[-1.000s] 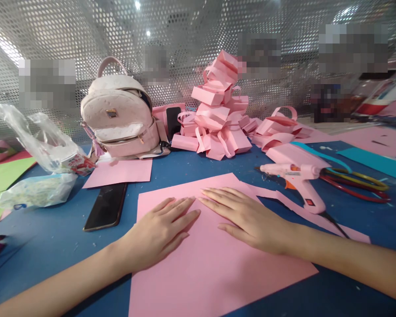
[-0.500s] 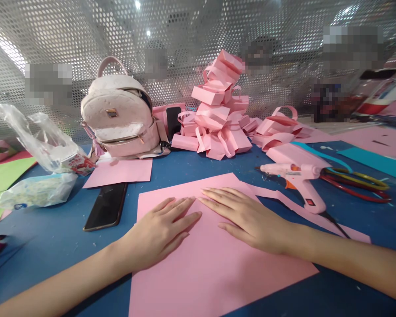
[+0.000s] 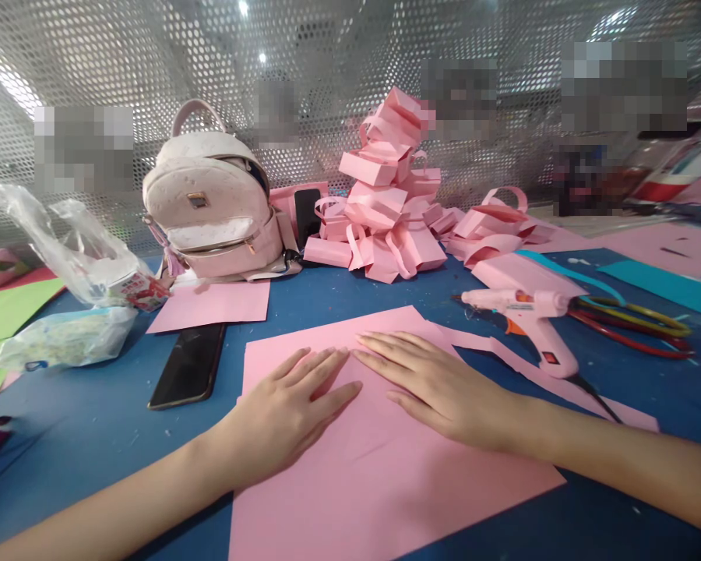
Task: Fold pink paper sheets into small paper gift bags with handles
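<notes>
Pink paper (image 3: 385,499) lies on the blue table in front of me, its lower edge running out of view. My left hand (image 3: 295,409) rests on its left half, palm down with fingers stretched out. My right hand (image 3: 438,386) lies flat on the right half, fingers extended toward the left. The fingertips of both hands nearly meet near the paper's upper middle. Neither hand holds anything. A pink strip of paper (image 3: 502,354) trails from behind the sheet toward the right, passing beside a pink glue gun (image 3: 531,312).
A black phone (image 3: 190,366) lies left of the paper. Behind it stand a pale backpack (image 3: 210,206) and a pile of folded pink paper boxes (image 3: 379,206). Plastic bags (image 3: 70,335) lie at left. Red-and-yellow-handled scissors (image 3: 636,331) lie at right, behind the glue gun's grip.
My left hand has shifted very slightly, its thumb moving a little to the right and up. My right hand looks almost unmoved on the paper.
</notes>
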A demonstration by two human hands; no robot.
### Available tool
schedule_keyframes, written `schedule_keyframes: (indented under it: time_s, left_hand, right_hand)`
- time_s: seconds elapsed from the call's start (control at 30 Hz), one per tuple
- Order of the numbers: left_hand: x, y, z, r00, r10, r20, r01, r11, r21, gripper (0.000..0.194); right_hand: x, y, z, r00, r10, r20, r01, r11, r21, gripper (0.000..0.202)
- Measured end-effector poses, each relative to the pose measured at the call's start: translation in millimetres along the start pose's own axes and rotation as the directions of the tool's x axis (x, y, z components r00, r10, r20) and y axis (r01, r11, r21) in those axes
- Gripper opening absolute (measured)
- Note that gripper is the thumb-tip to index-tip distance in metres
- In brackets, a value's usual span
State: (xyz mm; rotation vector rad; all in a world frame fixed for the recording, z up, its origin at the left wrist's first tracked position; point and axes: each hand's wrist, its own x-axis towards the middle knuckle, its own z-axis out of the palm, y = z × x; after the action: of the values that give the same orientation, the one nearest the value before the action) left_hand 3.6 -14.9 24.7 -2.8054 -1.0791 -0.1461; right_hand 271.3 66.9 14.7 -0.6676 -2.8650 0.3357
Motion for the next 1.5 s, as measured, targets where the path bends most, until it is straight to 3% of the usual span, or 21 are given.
schedule_keyframes:
  time_s: [0.27,0.47,0.7,0.8,0.93,1.17,1.27,1.5]
  left_hand:
    - [1,10,1.7,0.983,0.168,-0.073,-0.164,0.985,0.054,0.043]
    - [3,10,1.2,0.98,0.183,-0.077,-0.179,0.982,0.059,0.045]
    - [5,11,0.2,0.977,0.211,-0.044,-0.206,0.974,0.09,0.048]
    - [6,16,0.4,0.978,0.201,-0.047,-0.194,0.973,0.122,0.052]
    - [7,22,-1.3,0.982,0.185,-0.044,-0.177,0.974,0.142,0.053]
    - [7,25,-1.7,0.979,0.184,-0.087,-0.172,0.976,0.135,0.052]
    - [7,24,-3.0,0.977,0.187,-0.1,-0.172,0.976,0.135,0.05]
    - [6,25,-7.5,0.978,0.188,-0.087,-0.175,0.975,0.138,0.049]
  right_hand:
    - [1,2,0,1.0,-0.015,0.004,0.015,0.999,0.052,0.054]
    - [1,11,-8,0.991,-0.008,0.13,-0.008,0.993,0.118,0.052]
    - [0,14,-15,0.98,0.087,0.18,-0.104,0.991,0.084,0.068]
    - [1,12,-19,0.985,0.098,0.143,-0.101,0.995,0.009,0.069]
    - [0,10,-23,0.992,0.086,0.088,-0.064,0.972,-0.225,0.067]
    - [-15,13,-22,0.998,0.011,-0.067,-0.05,0.784,-0.619,0.067]
    - [-18,14,-23,0.993,0.052,-0.109,-0.113,0.718,-0.687,0.076]
    - [-14,16,-21,0.992,0.118,-0.054,-0.122,0.711,-0.693,0.088]
